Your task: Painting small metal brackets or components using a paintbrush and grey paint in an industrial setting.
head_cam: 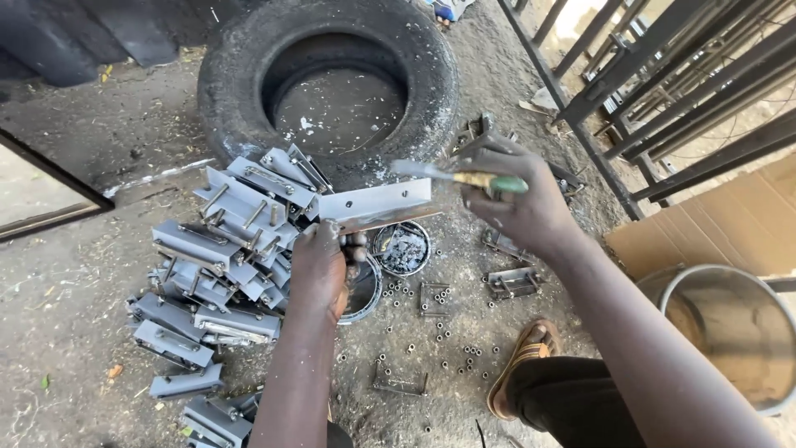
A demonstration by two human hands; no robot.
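My left hand (319, 270) grips the lower end of a grey-painted metal bracket (377, 203) and holds it up over a small round tin (404, 249). My right hand (518, 203) holds a paintbrush with a green and yellow handle (489, 180); its grey bristles (412, 169) hover just above the bracket's top edge. A tin lid (365, 294) lies partly hidden under my left wrist.
A heap of grey-painted brackets (224, 265) lies on the dirt at the left. A worn tyre (332, 79) rests behind. Loose nuts (448, 336) and bare metal pieces (514, 282) are scattered around. My sandalled foot (522, 365), a metal bucket (734, 332), cardboard and steel frames (663, 75) are at the right.
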